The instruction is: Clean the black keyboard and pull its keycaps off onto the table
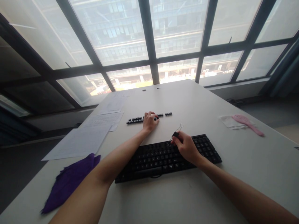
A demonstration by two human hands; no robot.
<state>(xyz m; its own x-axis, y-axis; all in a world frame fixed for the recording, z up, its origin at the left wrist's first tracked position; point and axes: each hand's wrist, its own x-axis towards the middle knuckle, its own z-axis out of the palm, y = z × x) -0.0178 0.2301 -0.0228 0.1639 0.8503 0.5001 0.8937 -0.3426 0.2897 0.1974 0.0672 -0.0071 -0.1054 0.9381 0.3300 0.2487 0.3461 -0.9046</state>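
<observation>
A black keyboard (153, 157) lies on the white table, with some keys off its top row. My right hand (187, 147) is closed round a keycap puller (175, 134), a small black handle with thin wire loops, held over the upper right part of the keyboard. Beyond the keyboard, loose black keycaps (134, 120) stand in two rows. My left hand (150, 120) reaches over these rows, its thumb and fingers bent in around a keycap at the right side of the hand. The hand itself partly hides that keycap.
Sheets of paper (86, 140) and a purple cloth (70, 180) lie along the left side of the table (205, 193). On the right, a pink hairbrush (247, 123) rests partly on a white tissue (230, 123). Windows rise behind the far table edge.
</observation>
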